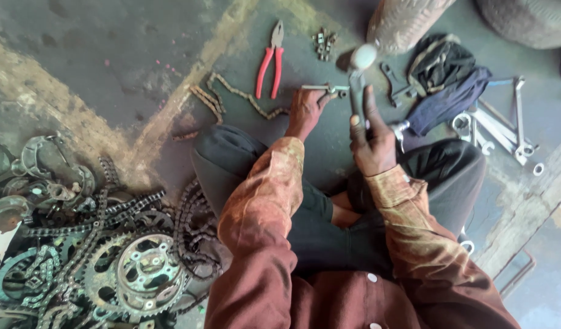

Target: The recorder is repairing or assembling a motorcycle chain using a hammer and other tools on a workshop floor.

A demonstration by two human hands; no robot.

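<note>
Sitting cross-legged on the concrete floor (110, 55). Left hand (306, 109) presses down on a small metal tool (326, 89) at the end of a rusty drive chain (238, 97), fingers closed over it. Right hand (372, 143) grips a hammer (358, 73) upright, fingers clenched round the handle, head blurred. Red-handled pliers (269, 64) lie just beyond the chain. Spanners (503, 128) and dark cloth (445, 85) sit right. Sprockets and chains (110, 256) are heaped near left.
</note>
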